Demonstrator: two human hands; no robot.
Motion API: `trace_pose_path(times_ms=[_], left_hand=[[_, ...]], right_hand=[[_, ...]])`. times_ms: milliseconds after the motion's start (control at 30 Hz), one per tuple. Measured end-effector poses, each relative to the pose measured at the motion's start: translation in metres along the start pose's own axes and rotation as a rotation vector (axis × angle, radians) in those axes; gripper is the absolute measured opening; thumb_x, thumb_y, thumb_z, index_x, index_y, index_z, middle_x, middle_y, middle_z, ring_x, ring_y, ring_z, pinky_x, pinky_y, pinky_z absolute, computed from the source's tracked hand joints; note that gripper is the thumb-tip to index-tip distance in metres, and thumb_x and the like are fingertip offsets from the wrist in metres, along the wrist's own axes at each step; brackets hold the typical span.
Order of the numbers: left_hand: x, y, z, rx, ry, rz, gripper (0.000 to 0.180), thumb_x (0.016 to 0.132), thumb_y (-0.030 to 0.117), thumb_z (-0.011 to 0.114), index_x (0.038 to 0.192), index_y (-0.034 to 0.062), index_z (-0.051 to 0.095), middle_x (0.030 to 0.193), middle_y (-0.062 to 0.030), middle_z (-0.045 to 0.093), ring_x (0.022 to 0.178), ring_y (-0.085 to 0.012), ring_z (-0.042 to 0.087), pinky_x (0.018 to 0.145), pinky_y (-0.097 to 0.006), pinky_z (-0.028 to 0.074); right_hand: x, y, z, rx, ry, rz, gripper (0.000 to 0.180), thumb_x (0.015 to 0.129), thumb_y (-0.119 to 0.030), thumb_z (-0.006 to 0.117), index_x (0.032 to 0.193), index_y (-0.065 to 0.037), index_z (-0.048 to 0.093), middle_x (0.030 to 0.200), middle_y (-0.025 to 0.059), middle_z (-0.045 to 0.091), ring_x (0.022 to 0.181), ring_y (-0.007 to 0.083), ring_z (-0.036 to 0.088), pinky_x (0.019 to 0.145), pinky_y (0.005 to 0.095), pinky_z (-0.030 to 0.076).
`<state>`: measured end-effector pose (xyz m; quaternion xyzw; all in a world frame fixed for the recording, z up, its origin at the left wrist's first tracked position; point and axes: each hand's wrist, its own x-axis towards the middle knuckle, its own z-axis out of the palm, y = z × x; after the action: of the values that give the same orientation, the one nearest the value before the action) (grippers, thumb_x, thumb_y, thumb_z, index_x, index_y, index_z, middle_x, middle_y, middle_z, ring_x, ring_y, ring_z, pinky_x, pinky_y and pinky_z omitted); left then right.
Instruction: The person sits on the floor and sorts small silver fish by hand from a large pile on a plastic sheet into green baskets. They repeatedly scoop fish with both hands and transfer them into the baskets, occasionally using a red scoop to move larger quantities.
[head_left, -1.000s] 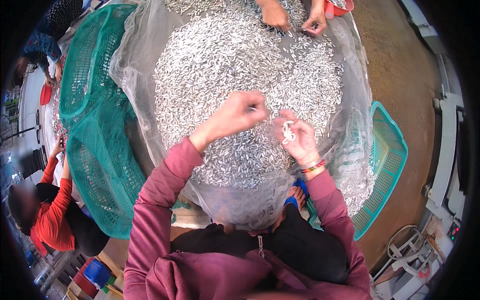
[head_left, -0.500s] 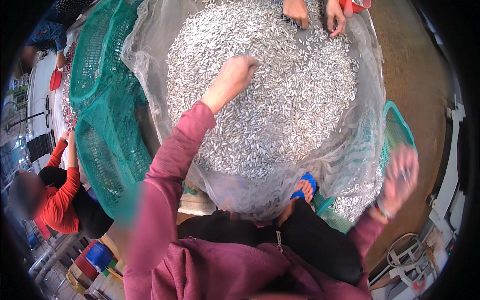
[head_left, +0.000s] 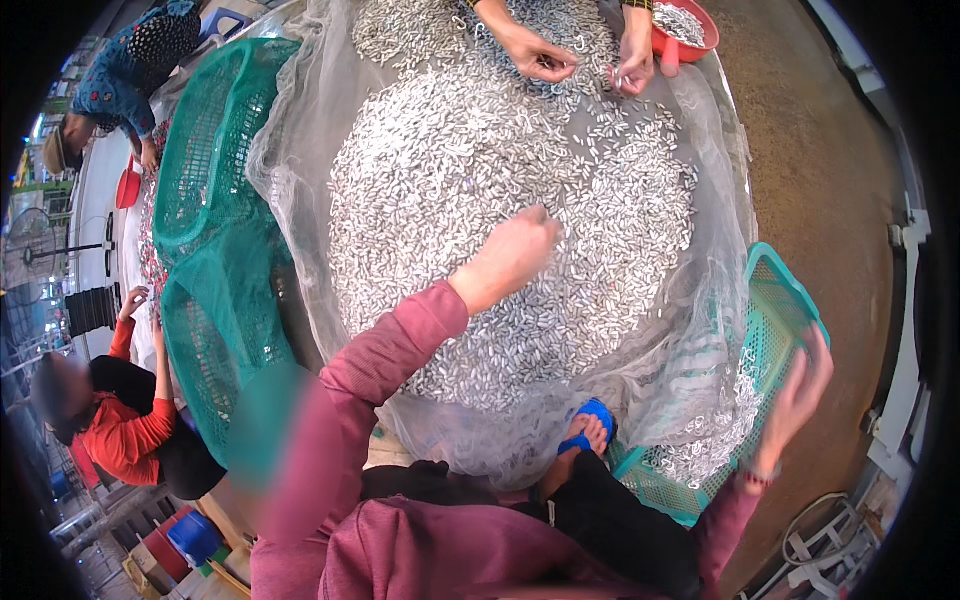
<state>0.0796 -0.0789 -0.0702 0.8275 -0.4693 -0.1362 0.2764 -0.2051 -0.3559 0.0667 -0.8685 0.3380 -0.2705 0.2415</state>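
A broad heap of small silvery-white elongated pieces [head_left: 430, 190], some looped, lies on a sheet of pale netting [head_left: 290, 190]. My left hand [head_left: 512, 252] is over the middle of the heap, its fingers drawn together and slightly blurred; whatever they hold cannot be made out. Off to the right, my right hand [head_left: 797, 392] is raised beside a green plastic basket [head_left: 790, 275], fingers stretched out and smeared by motion, with nothing visible in it. White looped pieces [head_left: 705, 440] fill the near part of that basket, partly under the netting's edge.
Across the heap, another person's hands [head_left: 540, 52] pick at the pieces, near a red scoop [head_left: 690, 25] holding more of them. Green mesh baskets [head_left: 215, 160] line the left side. Beyond them a person in orange [head_left: 125, 440] and one in blue [head_left: 120, 80] work at another table.
The view has shifted, showing more of the far side. My left hand has moved right and nearer over the heap. My right hand has gone from curled to stretched fingers by the basket.
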Motion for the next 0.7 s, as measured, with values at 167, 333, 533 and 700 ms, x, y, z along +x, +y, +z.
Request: trace_pose_path(times_ms=[167, 333, 533, 700], left_hand=[[-0.015, -0.023, -0.045, 0.237, 0.064, -0.13, 0.014, 0.088, 0.007, 0.055, 0.098, 0.0012, 0.063, 0.09, -0.0174, 0.055, 0.084, -0.0352, 0.058, 0.077, -0.041, 0.049], [-0.051, -0.038, -0.105, -0.55, 0.3, -0.478, 0.018, 0.095, 0.012, 0.053, 0.104, 0.0029, 0.066, 0.087, -0.0067, 0.059, 0.073, -0.0134, 0.059, 0.058, -0.027, 0.049], [-0.092, -0.059, -0.147, -1.062, 0.38, -0.576, 0.018, 0.099, 0.012, 0.05, 0.112, 0.0027, 0.058, 0.086, -0.0016, 0.055, 0.071, -0.0084, 0.052, 0.062, -0.022, 0.046], [-0.092, -0.066, -0.136, -1.551, 0.325, -0.611, 0.018, 0.099, 0.017, 0.048, 0.104, 0.0002, 0.054, 0.084, -0.0037, 0.053, 0.071, -0.0102, 0.05, 0.056, -0.022, 0.04]], right_hand=[[0.034, -0.072, 0.171, 0.151, -0.636, -0.632, 0.04, 0.088, -0.002, 0.057, 0.129, -0.003, 0.052, 0.126, 0.0164, 0.057, 0.119, 0.0346, 0.052, 0.103, 0.0384, 0.04], [-0.036, -0.146, 0.296, 0.335, -0.847, -1.0, 0.042, 0.086, 0.001, 0.048, 0.128, 0.001, 0.047, 0.13, 0.0222, 0.049, 0.126, 0.0388, 0.044, 0.106, 0.044, 0.038], [-0.158, -0.148, 0.255, 0.585, -1.171, -1.069, 0.055, 0.085, 0.0, 0.046, 0.139, -0.001, 0.038, 0.144, 0.0188, 0.037, 0.136, 0.0349, 0.035, 0.113, 0.0411, 0.032], [-0.172, -0.12, 0.279, 0.574, -1.251, -0.786, 0.068, 0.08, 0.009, 0.043, 0.145, -0.006, 0.031, 0.149, 0.0188, 0.031, 0.14, 0.033, 0.03, 0.114, 0.0421, 0.031]])
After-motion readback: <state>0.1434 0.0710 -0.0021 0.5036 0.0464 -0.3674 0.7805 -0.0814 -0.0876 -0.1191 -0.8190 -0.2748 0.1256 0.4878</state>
